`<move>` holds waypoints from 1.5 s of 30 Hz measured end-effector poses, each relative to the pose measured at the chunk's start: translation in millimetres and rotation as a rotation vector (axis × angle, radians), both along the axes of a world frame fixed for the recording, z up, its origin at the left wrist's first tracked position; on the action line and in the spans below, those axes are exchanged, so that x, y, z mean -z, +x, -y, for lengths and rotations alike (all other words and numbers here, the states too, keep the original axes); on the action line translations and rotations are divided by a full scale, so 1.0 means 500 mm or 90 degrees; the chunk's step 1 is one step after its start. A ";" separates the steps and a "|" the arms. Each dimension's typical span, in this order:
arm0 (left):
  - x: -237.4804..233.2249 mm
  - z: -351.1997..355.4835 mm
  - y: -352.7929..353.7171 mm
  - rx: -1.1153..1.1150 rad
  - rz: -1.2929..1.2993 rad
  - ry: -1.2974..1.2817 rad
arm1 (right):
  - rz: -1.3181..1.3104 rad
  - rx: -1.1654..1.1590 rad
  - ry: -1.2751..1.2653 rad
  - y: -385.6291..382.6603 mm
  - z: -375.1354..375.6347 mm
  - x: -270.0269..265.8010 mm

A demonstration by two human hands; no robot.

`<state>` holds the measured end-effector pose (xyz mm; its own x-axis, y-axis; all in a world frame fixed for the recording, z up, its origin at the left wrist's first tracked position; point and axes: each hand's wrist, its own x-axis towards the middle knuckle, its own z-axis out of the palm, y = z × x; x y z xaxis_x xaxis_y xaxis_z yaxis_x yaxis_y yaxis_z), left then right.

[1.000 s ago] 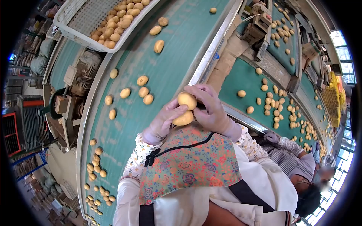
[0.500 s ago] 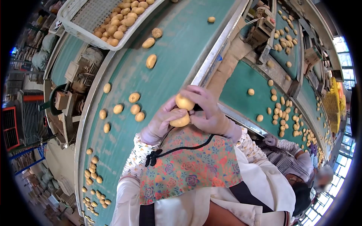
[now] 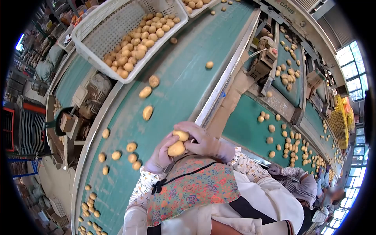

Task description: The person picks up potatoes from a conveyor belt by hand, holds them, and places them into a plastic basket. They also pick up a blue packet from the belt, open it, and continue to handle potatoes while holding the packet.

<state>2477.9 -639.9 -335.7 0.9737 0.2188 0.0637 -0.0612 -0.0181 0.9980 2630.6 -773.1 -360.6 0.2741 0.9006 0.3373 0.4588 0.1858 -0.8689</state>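
Two yellow potatoes are held together in front of my apron, one above the other. My left hand (image 3: 159, 153), in a thin pale glove, curls its fingers around the lower potato (image 3: 176, 149). My right hand (image 3: 203, 140), gloved the same way, closes over the upper potato (image 3: 181, 135), its thumb side close to the lower one. Parts of both potatoes are hidden by the fingers. Beyond my hands runs a green conveyor belt (image 3: 184, 84), with a loose potato (image 3: 147, 112) lying on it and several others scattered to the left.
A white plastic crate (image 3: 92, 45) partly filled with potatoes stands across the belt's far left side. A metal rail (image 3: 209, 107) separates this belt from a second green belt (image 3: 244, 117) carrying many potatoes. Beside me on the right, another person's gloved hand (image 3: 275, 169) is near that belt.
The view has tilted up, so more of the crate shows and the belt things sit lower. Both hands still hold the two potatoes, which look slightly turned.
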 end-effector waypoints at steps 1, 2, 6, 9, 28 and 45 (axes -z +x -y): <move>0.011 -0.003 0.016 0.026 -0.063 -0.188 | 0.048 -0.022 0.021 0.020 -0.006 0.018; 0.023 -0.006 0.032 0.022 -0.127 -0.403 | 0.017 -0.072 -0.010 0.046 -0.007 -0.013; 0.062 -0.021 0.088 -0.010 -0.119 -0.695 | -0.110 -0.085 -0.215 0.203 -0.060 -0.033; 0.105 -0.052 0.122 -0.039 -0.031 -0.776 | 0.023 0.131 -0.169 0.479 -0.158 -0.023; 0.141 -0.140 0.337 -0.270 -0.044 -0.960 | 0.532 0.601 -0.412 1.374 -0.771 -0.233; 0.119 -0.092 0.321 -0.318 0.018 -1.038 | 0.486 0.355 -0.345 1.448 -0.821 0.018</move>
<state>2638.3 -593.7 -395.2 0.7979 0.3310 -0.5038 -0.3841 0.9233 -0.0017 3354.6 -362.5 -369.6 0.5764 0.7952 0.1881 0.8136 -0.5370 -0.2230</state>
